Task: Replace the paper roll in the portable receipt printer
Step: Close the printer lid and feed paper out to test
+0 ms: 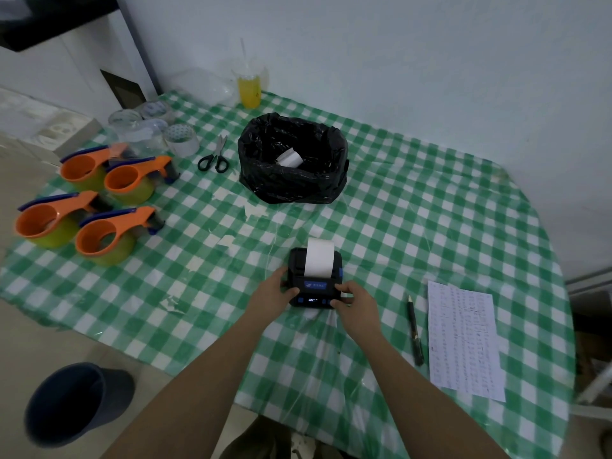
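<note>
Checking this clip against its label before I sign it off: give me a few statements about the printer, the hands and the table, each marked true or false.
1. Both hands grip the printer. True: the left hand holds its left side, the right hand its right.
2. A strip of white paper sticks out of the printer. True.
3. The scissors lie inside the black bag. False: they lie on the tablecloth, left of the bag.
4. The pen rests on top of the printed sheet. False: it lies beside it, to its left.
5. The black bag is empty. False: a white paper roll lies inside.

A home packing corner: checked tablecloth (430, 210), tape dispensers (106, 240), juice cup (250, 91).
</note>
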`<state>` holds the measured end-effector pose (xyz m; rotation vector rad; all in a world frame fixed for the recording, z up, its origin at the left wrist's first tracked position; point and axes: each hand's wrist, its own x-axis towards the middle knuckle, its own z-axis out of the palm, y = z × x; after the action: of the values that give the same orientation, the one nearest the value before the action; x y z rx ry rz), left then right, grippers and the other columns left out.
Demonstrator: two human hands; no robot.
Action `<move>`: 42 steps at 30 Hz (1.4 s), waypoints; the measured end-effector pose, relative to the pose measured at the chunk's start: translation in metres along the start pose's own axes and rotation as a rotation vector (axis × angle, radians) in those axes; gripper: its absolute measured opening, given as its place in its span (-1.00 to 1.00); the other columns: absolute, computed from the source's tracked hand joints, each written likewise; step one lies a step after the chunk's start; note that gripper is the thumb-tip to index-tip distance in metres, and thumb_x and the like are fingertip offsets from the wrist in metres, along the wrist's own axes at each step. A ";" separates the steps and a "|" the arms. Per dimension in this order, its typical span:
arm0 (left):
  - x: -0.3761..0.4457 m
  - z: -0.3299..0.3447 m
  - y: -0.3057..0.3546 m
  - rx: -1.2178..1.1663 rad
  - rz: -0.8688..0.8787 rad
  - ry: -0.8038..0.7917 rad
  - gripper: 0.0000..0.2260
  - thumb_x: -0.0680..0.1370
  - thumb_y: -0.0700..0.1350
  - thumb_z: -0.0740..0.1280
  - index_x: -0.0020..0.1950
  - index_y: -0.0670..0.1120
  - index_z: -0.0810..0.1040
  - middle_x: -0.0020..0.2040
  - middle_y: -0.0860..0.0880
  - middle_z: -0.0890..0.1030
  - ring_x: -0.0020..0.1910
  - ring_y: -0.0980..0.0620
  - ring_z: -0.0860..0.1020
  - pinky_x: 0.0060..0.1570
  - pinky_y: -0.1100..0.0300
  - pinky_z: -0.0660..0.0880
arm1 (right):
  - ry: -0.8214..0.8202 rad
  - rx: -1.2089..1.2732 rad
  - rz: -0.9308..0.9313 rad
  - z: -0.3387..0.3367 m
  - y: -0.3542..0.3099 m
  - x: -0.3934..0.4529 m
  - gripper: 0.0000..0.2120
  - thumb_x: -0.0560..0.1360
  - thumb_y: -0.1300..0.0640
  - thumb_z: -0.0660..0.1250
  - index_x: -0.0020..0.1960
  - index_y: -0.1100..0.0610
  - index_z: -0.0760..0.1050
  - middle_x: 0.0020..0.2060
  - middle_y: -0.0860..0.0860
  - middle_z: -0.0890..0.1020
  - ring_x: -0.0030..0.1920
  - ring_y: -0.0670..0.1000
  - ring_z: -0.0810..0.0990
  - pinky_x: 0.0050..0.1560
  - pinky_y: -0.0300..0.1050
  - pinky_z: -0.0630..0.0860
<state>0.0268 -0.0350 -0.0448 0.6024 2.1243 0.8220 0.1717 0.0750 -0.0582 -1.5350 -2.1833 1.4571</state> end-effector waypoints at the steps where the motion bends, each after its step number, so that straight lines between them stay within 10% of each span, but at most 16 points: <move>1: 0.000 0.000 0.000 0.001 -0.001 0.001 -0.48 0.53 -0.11 0.32 0.46 -0.07 0.24 0.34 -0.17 0.50 0.31 -0.12 0.48 0.26 -0.08 0.46 | -0.001 0.001 -0.005 0.000 0.000 0.000 -0.79 0.44 0.29 0.38 0.01 0.07 0.50 0.16 0.04 0.60 -0.02 0.04 0.62 -0.05 -0.01 0.58; 42: -0.005 -0.003 0.005 -0.033 -0.011 -0.007 -0.50 0.53 -0.14 0.32 0.45 -0.07 0.26 0.32 -0.17 0.52 0.29 -0.13 0.49 0.26 -0.04 0.45 | 0.007 -0.002 -0.011 0.000 0.000 -0.002 -0.81 0.45 0.28 0.37 0.01 0.07 0.50 0.14 0.02 0.61 -0.08 0.05 0.63 -0.11 0.06 0.62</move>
<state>0.0283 -0.0362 -0.0377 0.5750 2.1021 0.8464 0.1725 0.0729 -0.0574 -1.5247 -2.1865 1.4439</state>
